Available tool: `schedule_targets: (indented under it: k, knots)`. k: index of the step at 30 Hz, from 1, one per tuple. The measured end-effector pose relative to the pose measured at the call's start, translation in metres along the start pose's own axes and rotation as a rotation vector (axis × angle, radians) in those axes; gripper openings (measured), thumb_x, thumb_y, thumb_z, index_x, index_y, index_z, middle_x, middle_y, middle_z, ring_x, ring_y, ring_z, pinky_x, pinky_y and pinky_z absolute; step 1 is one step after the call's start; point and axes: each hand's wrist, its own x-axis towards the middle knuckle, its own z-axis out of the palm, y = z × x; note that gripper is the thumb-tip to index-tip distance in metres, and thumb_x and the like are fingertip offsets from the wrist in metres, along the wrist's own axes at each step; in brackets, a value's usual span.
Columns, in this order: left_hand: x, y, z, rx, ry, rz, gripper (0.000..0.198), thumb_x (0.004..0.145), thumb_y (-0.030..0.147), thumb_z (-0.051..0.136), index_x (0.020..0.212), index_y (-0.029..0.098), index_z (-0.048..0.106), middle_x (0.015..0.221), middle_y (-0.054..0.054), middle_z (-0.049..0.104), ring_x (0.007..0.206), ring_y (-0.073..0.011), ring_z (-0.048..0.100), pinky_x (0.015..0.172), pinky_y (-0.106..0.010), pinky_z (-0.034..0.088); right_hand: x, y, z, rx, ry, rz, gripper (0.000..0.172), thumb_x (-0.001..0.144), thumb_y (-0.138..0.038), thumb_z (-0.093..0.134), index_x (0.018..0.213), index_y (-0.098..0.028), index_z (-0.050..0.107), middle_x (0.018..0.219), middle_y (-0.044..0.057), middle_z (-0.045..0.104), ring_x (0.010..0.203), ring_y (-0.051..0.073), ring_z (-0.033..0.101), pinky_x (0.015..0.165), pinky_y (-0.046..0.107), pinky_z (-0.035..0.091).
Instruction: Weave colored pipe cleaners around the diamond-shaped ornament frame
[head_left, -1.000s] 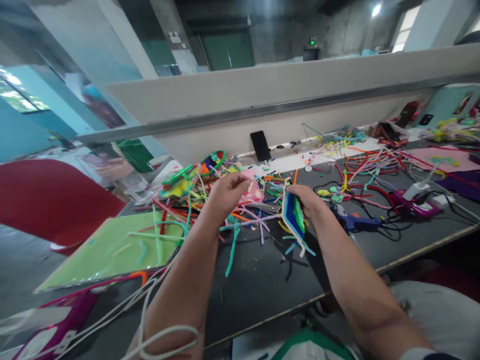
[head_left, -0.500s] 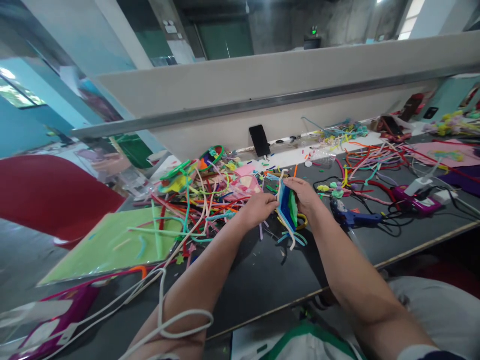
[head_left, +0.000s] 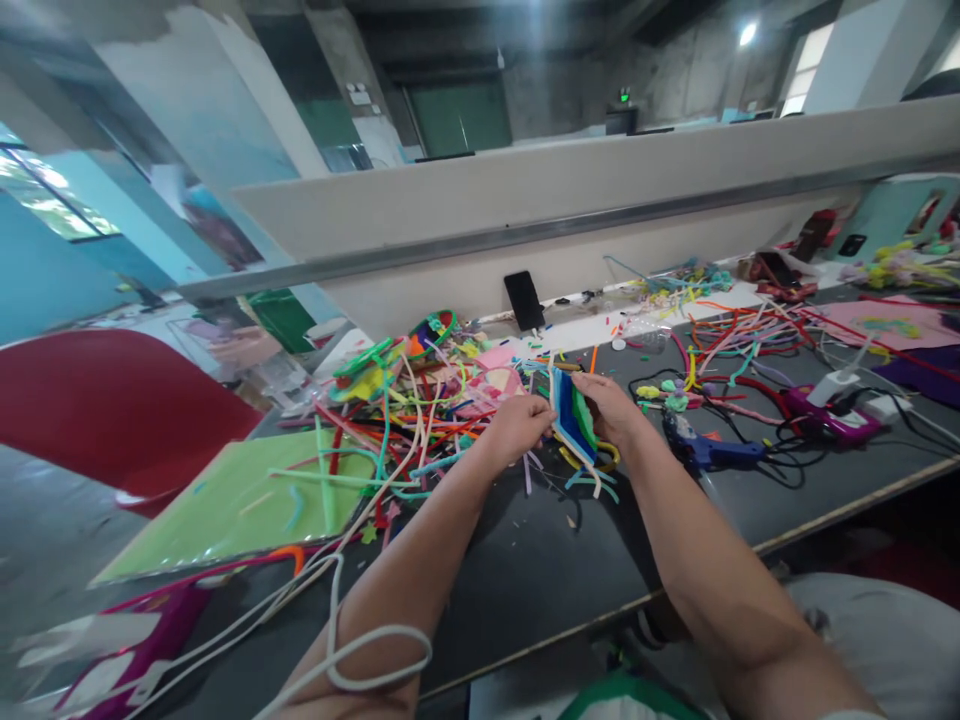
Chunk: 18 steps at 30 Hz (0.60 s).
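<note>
My right hand [head_left: 611, 408] is closed around a small craft piece [head_left: 571, 420] of blue, green and white pipe cleaners, held upright just above the dark table [head_left: 540, 580]. My left hand [head_left: 517, 428] is closed in a pinch against the piece's left edge. Loose ends of the piece hang down toward the table. A heap of coloured pipe cleaners [head_left: 420, 410] lies just left of and behind both hands.
A green sheet [head_left: 232, 505] lies at the left. A blue glue gun [head_left: 705, 450] and a purple one [head_left: 829, 418] with cables sit at the right. A black phone [head_left: 523, 298] leans on the back wall. A white cord [head_left: 352, 650] loops over my left forearm.
My left hand came down from the heap and moved right to pinch the craft piece. My right hand kept hold of the piece.
</note>
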Motion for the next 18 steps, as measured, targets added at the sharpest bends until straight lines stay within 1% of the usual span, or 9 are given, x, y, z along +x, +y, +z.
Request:
schedule_targets:
  k: [3,5,7,9,12,15,18]
  knots:
    - [0.001,-0.001,-0.001,-0.029,0.043,0.035,0.022,0.077,0.031,0.051,0.060,0.017,0.051,0.054,0.004,0.053,0.046,-0.0097,0.051,0.050,-0.022,0.039,-0.001,0.001,0.001,0.027,-0.001,-0.029,0.032,0.060,-0.045,0.080,0.070,-0.019,0.064,0.054,-0.003,0.061,0.046,0.010,0.050,0.048,0.024,0.040]
    - [0.002,-0.003,0.000,-0.052,0.092,0.090,0.025,0.076,0.032,0.052,0.056,0.017,0.049,0.050,0.005,0.045,0.048,-0.0089,0.047,0.050,-0.021,0.038,-0.002,0.001,0.003,0.047,0.010,-0.044,0.032,0.058,-0.044,0.081,0.070,-0.019,0.064,0.055,-0.004,0.061,0.047,0.010,0.050,0.050,0.024,0.041]
    - [0.005,-0.006,0.003,-0.086,0.130,0.113,0.028,0.075,0.032,0.053,0.053,0.016,0.046,0.048,0.006,0.040,0.049,-0.0081,0.043,0.050,-0.020,0.038,-0.002,0.000,0.006,0.042,0.025,-0.052,0.032,0.056,-0.043,0.082,0.068,-0.020,0.064,0.055,-0.004,0.060,0.048,0.010,0.051,0.052,0.025,0.042]
    - [0.008,-0.010,0.006,-0.153,0.133,0.088,0.028,0.074,0.033,0.055,0.053,0.016,0.045,0.049,0.006,0.040,0.050,-0.0080,0.043,0.051,-0.020,0.040,-0.002,0.001,0.008,0.031,0.042,-0.063,0.033,0.054,-0.043,0.082,0.068,-0.020,0.064,0.055,-0.004,0.061,0.050,0.011,0.051,0.054,0.026,0.043]
    - [0.010,-0.013,0.011,-0.237,0.104,0.039,0.026,0.073,0.033,0.055,0.056,0.017,0.045,0.051,0.005,0.044,0.051,-0.0099,0.050,0.052,-0.023,0.045,-0.001,0.004,0.010,0.025,0.062,-0.074,0.034,0.052,-0.044,0.083,0.069,-0.020,0.066,0.057,-0.003,0.063,0.052,0.012,0.053,0.058,0.027,0.045]
    - [0.009,-0.011,0.012,-0.226,0.093,0.023,0.028,0.074,0.035,0.055,0.055,0.017,0.044,0.049,0.005,0.046,0.050,-0.0111,0.053,0.049,-0.022,0.043,0.002,0.005,0.010,0.032,0.073,-0.046,0.037,0.052,-0.045,0.083,0.074,-0.020,0.068,0.059,-0.002,0.065,0.055,0.014,0.056,0.060,0.028,0.046]
    - [0.008,-0.011,0.007,-0.224,0.078,0.031,0.029,0.074,0.036,0.056,0.055,0.017,0.045,0.050,0.003,0.052,0.049,-0.0107,0.052,0.049,-0.022,0.040,0.004,0.004,0.008,0.039,0.063,-0.049,0.041,0.057,-0.051,0.079,0.081,-0.020,0.070,0.069,0.001,0.069,0.064,0.016,0.060,0.063,0.028,0.047]
